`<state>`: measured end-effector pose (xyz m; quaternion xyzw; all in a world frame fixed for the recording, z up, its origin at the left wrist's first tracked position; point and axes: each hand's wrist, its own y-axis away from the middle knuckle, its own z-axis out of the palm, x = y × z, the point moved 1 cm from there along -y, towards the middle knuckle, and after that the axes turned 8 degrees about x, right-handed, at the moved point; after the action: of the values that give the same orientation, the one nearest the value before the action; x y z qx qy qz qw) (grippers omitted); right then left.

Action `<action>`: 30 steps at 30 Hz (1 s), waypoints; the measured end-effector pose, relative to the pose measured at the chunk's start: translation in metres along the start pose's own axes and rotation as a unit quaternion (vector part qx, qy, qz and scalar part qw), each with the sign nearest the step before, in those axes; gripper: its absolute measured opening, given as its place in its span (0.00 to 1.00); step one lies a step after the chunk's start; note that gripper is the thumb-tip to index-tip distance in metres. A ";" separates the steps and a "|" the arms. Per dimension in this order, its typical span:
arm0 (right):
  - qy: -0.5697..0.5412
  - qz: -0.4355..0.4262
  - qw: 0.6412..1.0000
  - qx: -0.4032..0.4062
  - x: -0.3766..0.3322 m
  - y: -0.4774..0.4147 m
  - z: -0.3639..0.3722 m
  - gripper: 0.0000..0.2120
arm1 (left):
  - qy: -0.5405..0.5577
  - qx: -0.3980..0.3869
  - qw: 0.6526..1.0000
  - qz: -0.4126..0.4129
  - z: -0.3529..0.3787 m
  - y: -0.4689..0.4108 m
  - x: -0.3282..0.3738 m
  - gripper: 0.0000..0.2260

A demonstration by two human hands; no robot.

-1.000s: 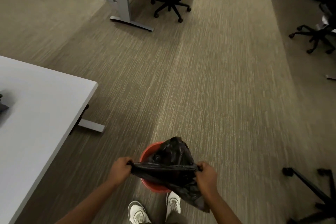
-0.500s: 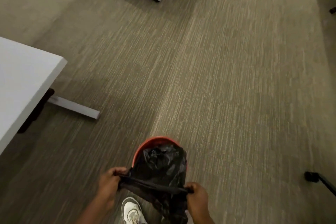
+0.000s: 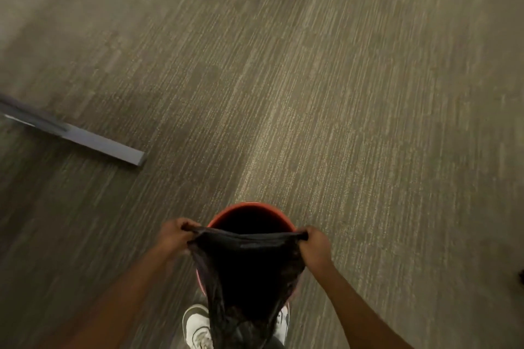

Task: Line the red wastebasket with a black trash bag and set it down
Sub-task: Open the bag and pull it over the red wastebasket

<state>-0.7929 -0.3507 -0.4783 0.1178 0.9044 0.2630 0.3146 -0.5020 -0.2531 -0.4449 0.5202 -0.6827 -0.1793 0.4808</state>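
A person stands on the grey-brown office carpet (image 3: 340, 93) and looks straight down at a red wastebasket (image 3: 249, 208), which sits by their feet; whether it rests on the floor or is propped against a leg cannot be told from here. Both fists are closed on the mouth of a black trash bag (image 3: 246, 269). The left hand (image 3: 173, 236) pinches one end of the hem, the right hand (image 3: 314, 244) the other, and the near edge is drawn taut in a line between them across the basket's opening. Below that line the bag hangs slack over the near side of the basket, reaching down past a white sneaker (image 3: 198, 329). The far arc of the red rim shows bare, so the lining appears only begun. A grey desk foot (image 3: 93, 142) lies on the carpet well off to the left.

The step in hand looks to be opening the mouth and seating it over the rim. To do that well, the hands would probably need to part the two layers of the hem first, then carry the far layer over the bare far edge while the near layer stays hooked on the near edge. The film looks thin, so an even pull seems wiser than a sharp tug. Pushing the slack down inside before folding the hem outward should keep air from ballooning it.
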 end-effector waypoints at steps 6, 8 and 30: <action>-0.093 0.058 0.994 0.002 0.019 -0.061 0.030 0.08 | 0.128 0.044 0.990 -0.049 0.039 -0.053 -0.002 0.11; -0.116 0.081 0.990 0.001 0.027 -0.075 0.040 0.11 | 0.180 0.066 0.980 -0.058 0.053 -0.068 -0.006 0.13; -0.106 0.075 0.991 -0.023 0.081 -0.154 0.074 0.20 | -0.157 0.156 0.975 0.009 0.119 -0.166 -0.012 0.12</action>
<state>-0.8157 -0.4187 -0.6529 0.2051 0.8484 0.2926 0.3906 -0.5134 -0.3380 -0.6306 0.5480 -0.7738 -0.1461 0.2822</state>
